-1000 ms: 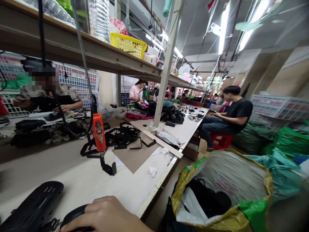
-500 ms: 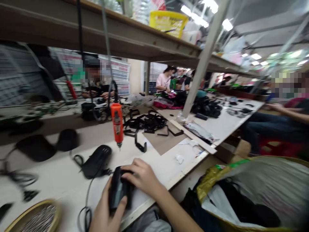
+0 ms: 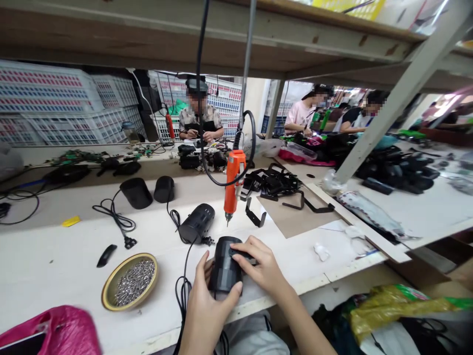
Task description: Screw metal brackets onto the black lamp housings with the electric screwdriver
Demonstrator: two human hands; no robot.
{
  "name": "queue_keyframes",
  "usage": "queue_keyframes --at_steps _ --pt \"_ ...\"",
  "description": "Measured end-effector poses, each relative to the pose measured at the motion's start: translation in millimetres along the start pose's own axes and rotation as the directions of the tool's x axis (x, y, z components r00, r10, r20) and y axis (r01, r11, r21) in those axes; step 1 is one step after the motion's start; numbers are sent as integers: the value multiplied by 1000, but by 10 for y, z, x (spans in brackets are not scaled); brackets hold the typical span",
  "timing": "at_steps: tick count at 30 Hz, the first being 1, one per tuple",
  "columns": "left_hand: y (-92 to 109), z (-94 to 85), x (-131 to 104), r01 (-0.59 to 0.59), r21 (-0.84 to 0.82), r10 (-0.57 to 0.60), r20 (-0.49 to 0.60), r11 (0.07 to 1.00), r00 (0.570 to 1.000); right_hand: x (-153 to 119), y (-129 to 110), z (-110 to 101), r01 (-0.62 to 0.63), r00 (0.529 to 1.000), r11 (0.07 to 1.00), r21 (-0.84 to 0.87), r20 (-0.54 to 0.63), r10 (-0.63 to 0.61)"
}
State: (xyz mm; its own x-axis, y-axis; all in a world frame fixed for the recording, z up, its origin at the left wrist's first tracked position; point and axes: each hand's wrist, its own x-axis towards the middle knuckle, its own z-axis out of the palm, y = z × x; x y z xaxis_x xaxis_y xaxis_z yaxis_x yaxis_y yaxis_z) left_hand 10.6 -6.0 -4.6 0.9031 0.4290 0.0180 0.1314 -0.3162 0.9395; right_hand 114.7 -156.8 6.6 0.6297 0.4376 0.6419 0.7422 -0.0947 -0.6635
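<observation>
My left hand point(image 3: 207, 298) grips a black plastic device point(image 3: 224, 266) from below at the near edge of the white workbench point(image 3: 66, 256). On its top end lies my right hand point(image 3: 256, 264), fingers pressing a small black part against it. An orange electric screwdriver point(image 3: 233, 185) hangs on a cable just above and behind the device, tip down. A second black device point(image 3: 197, 224) with a cord lies behind it. A round brass-coloured dish of screws point(image 3: 130, 281) sits to the left of my hands.
Two black caps point(image 3: 136, 192) and a coiled cord point(image 3: 116, 222) lie further back on the left. A heap of black metal brackets point(image 3: 275, 182) sits behind the screwdriver. Other people work at the far benches. A pink bag point(image 3: 51, 333) is at lower left, a yellow sack point(image 3: 402, 308) at lower right.
The view has swung left and down from the sack to the bench. My left hand has joined my right on the black device, which now stands under the screwdriver.
</observation>
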Motion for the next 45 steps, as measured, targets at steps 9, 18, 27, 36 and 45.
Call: queue_keyframes --at_steps 9,18,27,36,45 --pt "-57 179 -92 -359 346 393 -30 866 919 -3 -85 107 4 1000 998 55 4 -4" --pt "-117 220 -83 -353 311 387 -56 882 920 17 -75 30 46 996 996 -73 84 -39" --pt "-109 191 -108 -352 275 374 -30 895 927 8 -80 -34 85 992 990 -112 98 -74" --pt "-139 158 -103 -385 268 394 25 883 919 42 -35 -67 92 991 991 -94 104 -82" --pt "-94 192 -140 -379 301 386 39 875 922 -61 -2 -33 89 996 996 30 4 -89"
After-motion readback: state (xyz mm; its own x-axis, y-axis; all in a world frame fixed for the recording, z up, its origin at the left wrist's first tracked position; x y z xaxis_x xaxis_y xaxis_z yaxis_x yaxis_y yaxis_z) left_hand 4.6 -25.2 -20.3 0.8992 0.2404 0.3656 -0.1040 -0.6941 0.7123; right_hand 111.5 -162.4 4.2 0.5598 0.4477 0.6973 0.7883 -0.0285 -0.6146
